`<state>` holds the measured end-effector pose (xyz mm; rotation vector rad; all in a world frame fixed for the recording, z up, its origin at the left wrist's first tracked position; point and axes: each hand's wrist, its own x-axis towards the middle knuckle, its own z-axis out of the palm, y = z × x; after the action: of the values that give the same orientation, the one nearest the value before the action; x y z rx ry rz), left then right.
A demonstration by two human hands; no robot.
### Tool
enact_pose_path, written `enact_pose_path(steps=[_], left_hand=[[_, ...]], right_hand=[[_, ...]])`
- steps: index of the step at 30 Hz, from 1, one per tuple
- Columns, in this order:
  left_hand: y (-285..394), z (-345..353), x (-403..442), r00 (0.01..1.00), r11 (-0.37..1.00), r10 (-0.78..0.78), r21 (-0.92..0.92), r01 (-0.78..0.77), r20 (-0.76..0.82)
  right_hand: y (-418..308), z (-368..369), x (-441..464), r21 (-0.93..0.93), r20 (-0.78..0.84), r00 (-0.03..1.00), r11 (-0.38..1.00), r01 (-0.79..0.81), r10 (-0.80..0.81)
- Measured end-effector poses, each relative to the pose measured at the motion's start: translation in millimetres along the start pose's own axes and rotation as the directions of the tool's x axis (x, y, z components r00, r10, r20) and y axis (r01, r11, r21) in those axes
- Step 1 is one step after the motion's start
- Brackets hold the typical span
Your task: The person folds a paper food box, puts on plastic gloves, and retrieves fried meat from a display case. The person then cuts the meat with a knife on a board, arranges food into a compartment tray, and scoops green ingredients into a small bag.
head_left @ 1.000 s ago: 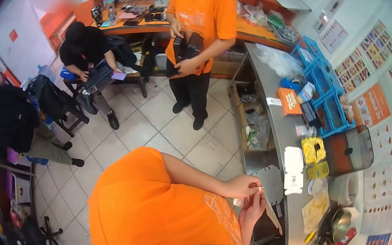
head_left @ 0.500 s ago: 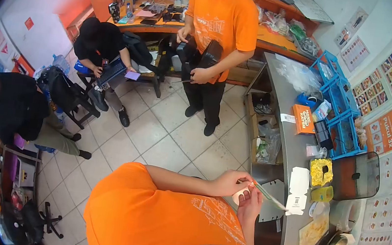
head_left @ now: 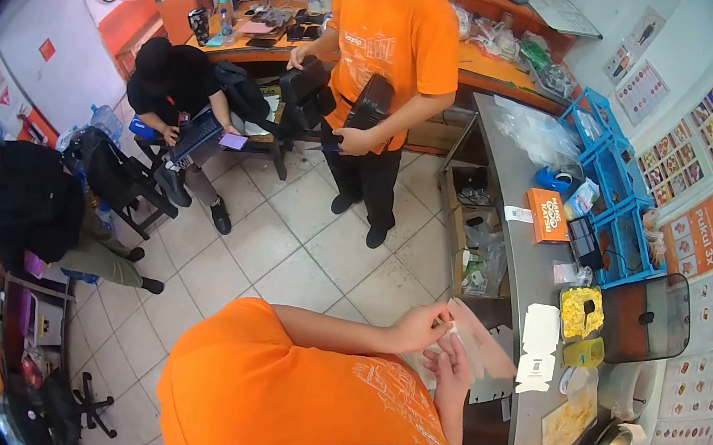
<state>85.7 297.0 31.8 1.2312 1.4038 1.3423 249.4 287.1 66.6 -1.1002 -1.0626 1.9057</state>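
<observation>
My left hand pinches a thin translucent sheet, which looks like a plastic or paper wrapper. The sheet fans out to the right of my fingers, over the edge of the steel counter. Just below, my right hand has its bent fingers on the same sheet, close to the left fingertips. Part of the sheet is hidden by the hands. On the counter, to the right of my hands, lies a flat unfolded white carton.
Beside the carton stand a tub of yellow food, a yellow container and an orange box. Blue racks line the wall. A person in orange holds black objects ahead; two people in black are at the left.
The sheet, nearly edge-on before, now shows its broad face. My right fingers have shifted slightly down and left. The person in orange has moved one black object left.
</observation>
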Motion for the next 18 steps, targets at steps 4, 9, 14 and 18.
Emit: enact_pose_path(steps=[4,9,14,18], left_hand=[[-14.6,-0.8,6.1,0.992,1.000,0.010,0.023,-0.007,-0.130],[-12.2,1.1,9.3,0.998,0.999,-0.051,0.003,0.051,-0.045],[-61.3,26.6,-4.8,0.996,0.998,-0.048,-0.048,0.051,0.072],[-68.9,34.2,8.9,0.838,0.895,-0.340,-0.125,0.427,0.428]], right_hand=[[11.3,-24.5,-11.6,-0.509,-0.149,0.937,0.837,0.201,-0.316],[23.3,-64.1,-16.9,-0.527,-0.444,0.817,0.845,0.094,-0.367],[47.3,-74.6,-34.8,-0.122,-0.561,0.818,0.990,0.071,-0.128],[87.9,-93.5,-38.8,-0.030,-0.666,0.741,0.995,0.094,-0.090]])
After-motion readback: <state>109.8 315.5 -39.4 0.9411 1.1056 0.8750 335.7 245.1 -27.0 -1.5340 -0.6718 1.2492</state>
